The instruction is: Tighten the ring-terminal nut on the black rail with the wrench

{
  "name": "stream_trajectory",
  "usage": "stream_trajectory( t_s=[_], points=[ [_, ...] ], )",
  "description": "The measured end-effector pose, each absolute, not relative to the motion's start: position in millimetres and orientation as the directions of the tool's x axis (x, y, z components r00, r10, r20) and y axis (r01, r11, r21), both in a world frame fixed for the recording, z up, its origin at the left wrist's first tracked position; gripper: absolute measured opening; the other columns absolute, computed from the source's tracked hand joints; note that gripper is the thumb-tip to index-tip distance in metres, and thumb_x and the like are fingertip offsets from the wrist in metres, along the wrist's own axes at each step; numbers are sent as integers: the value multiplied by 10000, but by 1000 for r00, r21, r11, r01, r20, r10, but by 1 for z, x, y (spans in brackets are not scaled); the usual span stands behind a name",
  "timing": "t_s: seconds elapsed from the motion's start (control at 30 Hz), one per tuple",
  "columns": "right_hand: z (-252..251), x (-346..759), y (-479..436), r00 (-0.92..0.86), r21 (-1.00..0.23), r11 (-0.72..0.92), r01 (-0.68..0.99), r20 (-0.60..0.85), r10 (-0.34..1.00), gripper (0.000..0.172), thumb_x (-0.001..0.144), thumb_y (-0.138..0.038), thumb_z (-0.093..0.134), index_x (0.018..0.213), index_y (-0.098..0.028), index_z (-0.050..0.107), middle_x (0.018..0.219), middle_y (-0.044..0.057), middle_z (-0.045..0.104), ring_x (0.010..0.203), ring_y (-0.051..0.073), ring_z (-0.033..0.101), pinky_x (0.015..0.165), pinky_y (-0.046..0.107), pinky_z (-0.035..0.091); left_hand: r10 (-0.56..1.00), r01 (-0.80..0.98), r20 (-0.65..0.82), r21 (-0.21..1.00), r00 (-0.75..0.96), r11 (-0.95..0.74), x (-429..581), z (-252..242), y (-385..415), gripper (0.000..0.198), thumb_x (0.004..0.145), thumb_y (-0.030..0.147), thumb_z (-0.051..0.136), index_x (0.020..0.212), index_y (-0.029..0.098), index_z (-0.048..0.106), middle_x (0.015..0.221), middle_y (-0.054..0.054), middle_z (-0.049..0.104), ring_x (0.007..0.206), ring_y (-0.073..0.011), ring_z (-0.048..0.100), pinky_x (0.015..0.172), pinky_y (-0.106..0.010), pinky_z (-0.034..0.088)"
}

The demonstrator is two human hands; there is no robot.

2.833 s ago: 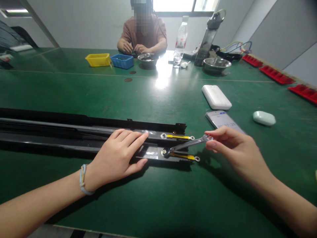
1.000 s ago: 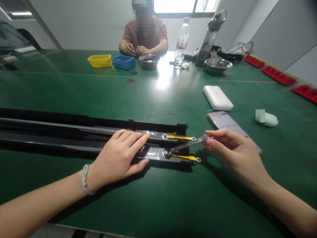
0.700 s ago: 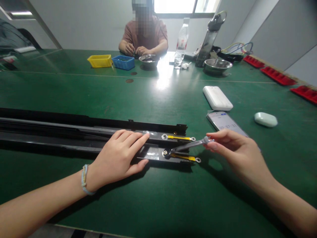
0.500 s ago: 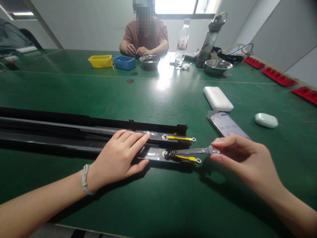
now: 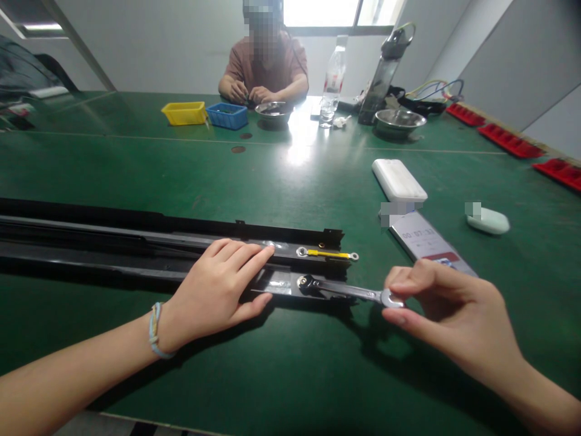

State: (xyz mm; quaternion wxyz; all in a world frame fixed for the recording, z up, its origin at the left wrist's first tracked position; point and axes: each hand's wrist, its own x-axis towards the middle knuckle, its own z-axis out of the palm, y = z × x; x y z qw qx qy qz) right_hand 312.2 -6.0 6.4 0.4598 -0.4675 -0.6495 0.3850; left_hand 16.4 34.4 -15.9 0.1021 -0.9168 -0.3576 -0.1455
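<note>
A long black rail assembly (image 5: 136, 239) lies across the green table (image 5: 272, 175). My left hand (image 5: 218, 290) rests flat on its right end, fingers stretched out. My right hand (image 5: 447, 309) pinches the outer end of a small silver wrench (image 5: 349, 292). The wrench's other end sits on a bolt (image 5: 303, 283) on the rail's near strip. A yellow-sleeved wire with ring terminals (image 5: 327, 255) lies on the far strip. The wrench covers the near yellow wire.
A phone (image 5: 426, 242), a white power bank (image 5: 398, 180) and a pale case (image 5: 488, 221) lie to the right. Across the table sits another person (image 5: 265, 63) with yellow (image 5: 184, 112) and blue bins (image 5: 228, 115), steel bowls (image 5: 399, 119) and bottles (image 5: 331, 82). Red trays (image 5: 508, 138) line the right edge.
My right hand has swung the wrench handle toward me, clockwise about the bolt, from pointing up-right to pointing slightly down-right. My left hand has stayed put.
</note>
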Motion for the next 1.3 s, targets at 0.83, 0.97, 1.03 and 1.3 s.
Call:
stream_trajectory(
  t_s=[0.83, 0.97, 1.03, 1.3],
  points=[
    [3, 326, 8, -98, -942, 144, 304, 119, 988, 190, 662, -367, 798, 719, -263, 651, 681, 2, 684, 603, 170, 646, 513, 269, 536, 611, 675, 348, -94, 711, -732, 19, -16, 27, 521, 874, 402, 493, 1258, 52, 526, 1130, -151, 627, 983, -282, 568, 866, -436, 438],
    [3, 327, 0, -193, -932, 222, 286, 171, 966, 193, 657, -256, 810, 720, -254, 628, 693, -15, 644, 614, 159, 638, 555, 266, 549, 616, 678, 344, -86, 708, -730, 17, -15, 27, 526, 872, 405, 494, 1261, 51, 525, 1127, -149, 627, 985, -283, 567, 864, -440, 442],
    [3, 326, -2, -224, -928, 250, 276, 190, 956, 202, 659, -207, 802, 723, -250, 616, 692, -26, 623, 602, 146, 626, 555, 253, 541, 617, 677, 341, -84, 709, -731, 17, -15, 28, 527, 871, 407, 496, 1260, 53, 526, 1126, -147, 628, 985, -283, 567, 863, -440, 444],
    [4, 321, -3, -271, -929, 272, 250, 202, 941, 233, 638, -197, 806, 686, -245, 583, 650, -31, 598, 550, 135, 593, 497, 242, 511, 621, 681, 337, -92, 708, -727, 18, -16, 32, 524, 873, 415, 490, 1257, 60, 528, 1127, -146, 627, 978, -279, 566, 865, -434, 441]
  ],
)
